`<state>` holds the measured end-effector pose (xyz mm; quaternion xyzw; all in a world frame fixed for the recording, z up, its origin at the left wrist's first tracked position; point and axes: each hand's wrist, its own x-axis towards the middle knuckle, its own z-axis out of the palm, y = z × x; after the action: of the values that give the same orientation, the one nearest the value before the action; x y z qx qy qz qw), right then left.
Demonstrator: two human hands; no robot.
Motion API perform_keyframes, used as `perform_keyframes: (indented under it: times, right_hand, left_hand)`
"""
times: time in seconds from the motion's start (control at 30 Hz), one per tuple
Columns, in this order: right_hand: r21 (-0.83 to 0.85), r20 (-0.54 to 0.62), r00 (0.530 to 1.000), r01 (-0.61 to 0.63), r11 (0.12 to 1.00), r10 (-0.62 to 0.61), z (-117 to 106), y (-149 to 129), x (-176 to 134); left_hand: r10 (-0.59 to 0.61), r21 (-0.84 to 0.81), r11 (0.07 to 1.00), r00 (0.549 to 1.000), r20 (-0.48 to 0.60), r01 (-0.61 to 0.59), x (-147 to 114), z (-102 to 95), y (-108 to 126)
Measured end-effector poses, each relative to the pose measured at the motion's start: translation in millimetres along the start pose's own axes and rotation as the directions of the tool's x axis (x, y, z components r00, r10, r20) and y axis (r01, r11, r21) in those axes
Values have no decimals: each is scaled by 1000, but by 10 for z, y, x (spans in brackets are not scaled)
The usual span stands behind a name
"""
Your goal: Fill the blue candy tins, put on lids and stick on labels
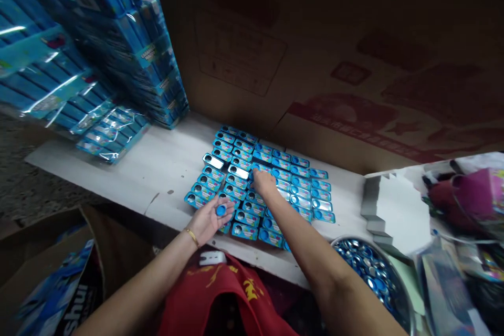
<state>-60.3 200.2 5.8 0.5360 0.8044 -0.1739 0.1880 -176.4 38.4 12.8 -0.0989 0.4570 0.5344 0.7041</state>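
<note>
Palm up, my left hand [210, 219] rests over the front of the rows, cupping a small blue round disc [221, 210]. My right hand [263, 182] reaches down into the middle of the rows with its fingers pressed together; what lies at its fingertips is hidden. Under and around both hands are several small blue flat tins [249, 208] in columns. On the right-hand columns, tins carry a blue round piece [294, 199] at one end. Toward the left, tins [205, 180] show a dark or shiny round spot instead.
A metal bowl [411, 304] of shiny blue round pieces stands at the right front. Stacked blue packs in clear film [90, 63] rise at the left. A large cardboard box [315, 52] walls the back of the white tabletop [169, 184]. An open carton [106, 241] sits at lower left.
</note>
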Motion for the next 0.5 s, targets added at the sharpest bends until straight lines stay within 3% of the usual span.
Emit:
perform_keyframes:
  times: [0.07,0.1,0.17,0.23,0.3,0.37,0.43,0.5]
  right_hand:
    - [109,-137,982,147,983,-132,97,-79,-287]
    - [187,-212,951,267,945,-226,171,-121,-439]
    - [332,-314,864,488,808,-393,336,-180,-696]
    - [443,-351,828,558,702,-437,475,-163,-830]
    - [513,-372,868,488,706,-330,547,-48,-823]
    - [531,-365,918,341,776,-154,547,120,-713]
    - [474,-320,946,200,857,-44,501,252,-561]
    - [338,-225,974,104,935,-27,443,289,-414]
  left_hand:
    - [-25,-26,999,999,43,26,36,75,-21]
    - [-17,-43,999,998,68,20,51,104,-42]
    - [11,-89,996,993,121,-1,75,149,-103]
    - [14,-117,993,988,152,4,80,174,-167]
    - [-46,-71,996,989,137,56,64,167,-211]
    - [-84,15,996,993,88,83,31,125,-223]
    - [-67,80,995,997,33,65,-9,61,-215]
    - [-23,100,995,1000,3,22,-45,-3,-201]
